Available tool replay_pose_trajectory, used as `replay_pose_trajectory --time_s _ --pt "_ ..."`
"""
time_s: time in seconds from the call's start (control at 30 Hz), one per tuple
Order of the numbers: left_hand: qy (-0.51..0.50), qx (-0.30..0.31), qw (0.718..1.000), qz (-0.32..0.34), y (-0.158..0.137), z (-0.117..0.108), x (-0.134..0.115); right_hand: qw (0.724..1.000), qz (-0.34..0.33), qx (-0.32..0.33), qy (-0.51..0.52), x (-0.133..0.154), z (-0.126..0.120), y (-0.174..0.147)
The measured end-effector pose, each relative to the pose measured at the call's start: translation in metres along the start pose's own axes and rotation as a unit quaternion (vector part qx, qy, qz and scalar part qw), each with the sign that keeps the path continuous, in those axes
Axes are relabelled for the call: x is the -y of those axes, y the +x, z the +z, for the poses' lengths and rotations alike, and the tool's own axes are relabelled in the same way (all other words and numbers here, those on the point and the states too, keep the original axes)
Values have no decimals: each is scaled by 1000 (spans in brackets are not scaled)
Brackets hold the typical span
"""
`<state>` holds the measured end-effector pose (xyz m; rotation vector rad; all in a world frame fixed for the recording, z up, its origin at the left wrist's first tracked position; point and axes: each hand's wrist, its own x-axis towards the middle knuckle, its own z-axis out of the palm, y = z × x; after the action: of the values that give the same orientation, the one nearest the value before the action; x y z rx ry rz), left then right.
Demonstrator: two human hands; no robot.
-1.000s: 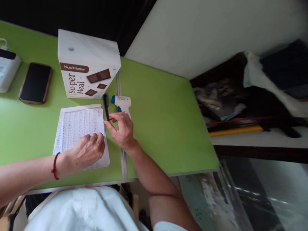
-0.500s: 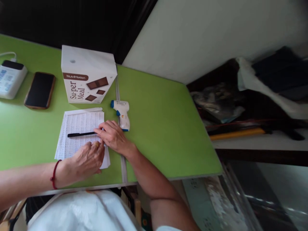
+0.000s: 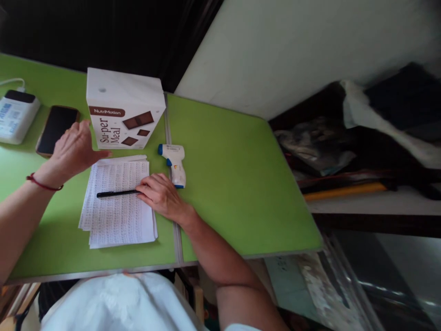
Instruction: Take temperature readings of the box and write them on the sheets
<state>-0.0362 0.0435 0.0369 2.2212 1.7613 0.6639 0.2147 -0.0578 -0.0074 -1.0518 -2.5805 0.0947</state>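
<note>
The right hand pinches one end of the pen, which lies across the papers, probably to steady it. The left hand, spread and gripping nothing, partly hides the phone beside the box.

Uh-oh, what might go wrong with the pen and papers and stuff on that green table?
The open left hand is close to the phone and the white box, so it might bump one.

The right hand is at one end of the pen, which lies over the papers; a nudge might roll it.

The papers' edges don't line up, so some sheets might slide out.
</note>
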Motion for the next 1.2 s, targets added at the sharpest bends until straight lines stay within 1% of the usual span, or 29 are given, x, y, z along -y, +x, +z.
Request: replay_pose_trajectory --time_s 0.03,0.1,0.13,0.2,0.3,0.4,0.47,0.53,0.63,0.73,0.8,0.87,0.93,0.97,1.0,1.07,1.13,1.2 --pt "-49 -18 998 24 2 7 3 1000 1 2 -4 0 0 0" --pt "-151 -42 985 75 5 20 6 1000 0 2 -7 0 0 0" --pt "-193 -51 976 90 7 26 7 1000 -1 1 -6 1 0 0" --pt "-244 -62 963 93 10 34 10 1000 0 0 -3 1 0 1" --pt "-236 -70 967 60 13 41 18 1000 5 6 1 1 0 1" --pt "-229 -77 970 34 11 42 20 1000 0 -1 -5 1 0 1" --pt "-266 -87 959 31 7 40 17 1000 -5 -10 -8 1 0 1" --pt "-322 -87 942 31 2 38 10 1000 -5 -9 -6 1 0 1" --pt "-383 -65 921 23 -3 34 2 1000 2 9 3 0 -1 1" --pt "-404 -38 914 8 -7 32 -1 1000 12 19 5 1 -3 1" --pt "-399 -28 917 4 -9 31 -2 1000 17 24 7 3 -4 2" --pt "-376 -25 926 15 -10 30 -2 999 18 25 10 4 -3 3" --pt "-343 -34 938 30 -10 31 -2 1000 18 12 23 3 -3 3" --pt "-325 -40 944 34 -10 32 -1 999 26 -5 33 1 -3 3" --pt "-308 -45 950 35 -11 33 -1 998 46 -30 43 -3 -3 2" --pt "-279 -51 958 33 -11 35 1 986 124 -101 44 -14 -5 -1" --pt "-261 -55 963 34 -11 36 2 957 236 -168 9 -28 -10 -6" --pt "-251 -56 966 37 -11 36 3 920 341 -188 -35 -42 -14 -12"
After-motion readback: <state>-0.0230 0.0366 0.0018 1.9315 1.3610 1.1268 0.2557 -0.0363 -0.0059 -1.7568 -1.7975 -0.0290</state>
